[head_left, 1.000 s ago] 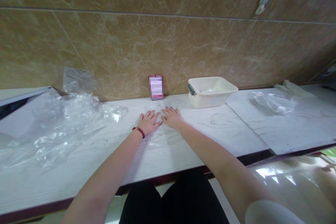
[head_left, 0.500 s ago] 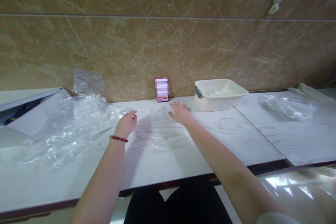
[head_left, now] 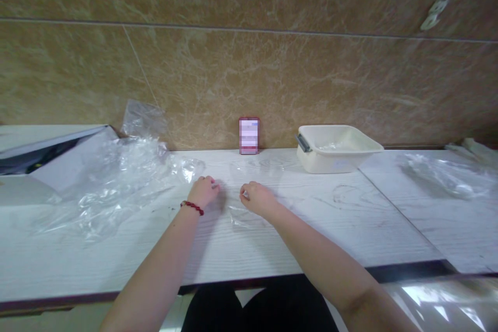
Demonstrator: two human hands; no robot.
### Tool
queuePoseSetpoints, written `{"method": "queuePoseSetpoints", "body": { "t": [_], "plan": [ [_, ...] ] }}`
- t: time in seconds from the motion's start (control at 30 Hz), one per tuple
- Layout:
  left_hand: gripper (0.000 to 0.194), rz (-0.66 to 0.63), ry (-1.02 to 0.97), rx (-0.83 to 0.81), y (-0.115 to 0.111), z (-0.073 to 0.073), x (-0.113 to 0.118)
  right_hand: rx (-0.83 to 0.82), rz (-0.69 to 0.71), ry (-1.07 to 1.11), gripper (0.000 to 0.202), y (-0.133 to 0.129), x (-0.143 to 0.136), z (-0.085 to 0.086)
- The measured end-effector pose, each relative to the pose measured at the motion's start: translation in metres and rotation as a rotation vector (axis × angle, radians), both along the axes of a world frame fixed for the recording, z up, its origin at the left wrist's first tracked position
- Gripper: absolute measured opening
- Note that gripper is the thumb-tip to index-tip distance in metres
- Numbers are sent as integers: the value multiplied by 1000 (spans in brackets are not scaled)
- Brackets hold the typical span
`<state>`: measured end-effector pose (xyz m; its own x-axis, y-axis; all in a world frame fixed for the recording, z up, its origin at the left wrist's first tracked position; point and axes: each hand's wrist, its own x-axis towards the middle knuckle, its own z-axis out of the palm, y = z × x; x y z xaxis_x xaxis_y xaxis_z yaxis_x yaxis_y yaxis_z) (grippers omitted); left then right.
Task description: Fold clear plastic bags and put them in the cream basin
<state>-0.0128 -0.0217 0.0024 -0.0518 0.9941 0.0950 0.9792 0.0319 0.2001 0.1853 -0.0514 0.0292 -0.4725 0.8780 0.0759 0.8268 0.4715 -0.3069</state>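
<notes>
A clear plastic bag lies flat on the white wood-grain table in front of me, hard to see against the surface. Over it, my right hand has its fingers curled and the thumb close to them; whether a bit of film is pinched there is too faint to tell. My left hand, with a red bracelet at the wrist, is just left of the bag. Its fingers are loosely bent, the thumb stands apart, and nothing shows in it. A heap of clear plastic bags spreads to its left.
Against the marble wall leans a phone. A cream plastic bin with a grey handle stands right of it, with some clear film inside. More clear plastic lies farther right. A white box holding dark items is at far left.
My right hand has drawn back toward me and its spread fingers have curled. My left hand has moved right and slightly nearer to me. The view has shifted a little.
</notes>
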Motion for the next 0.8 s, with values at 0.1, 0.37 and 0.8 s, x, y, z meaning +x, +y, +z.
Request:
{"method": "queuePoseSetpoints", "body": {
  "t": [0.1, 0.37, 0.8],
  "plan": [
    [27, -3, 23, 11, 0, -1, 2, -32, 49, -7, 21, 0, 3, 0],
    [19, -59, -46, 23, -1, 1, 13, 11, 49, -3, 24, -3, 3, 0],
    [18, 64, -796, 15, 2, 0, 22, -13, 8, 11, 25, 7, 7, -5]
  ]
}}
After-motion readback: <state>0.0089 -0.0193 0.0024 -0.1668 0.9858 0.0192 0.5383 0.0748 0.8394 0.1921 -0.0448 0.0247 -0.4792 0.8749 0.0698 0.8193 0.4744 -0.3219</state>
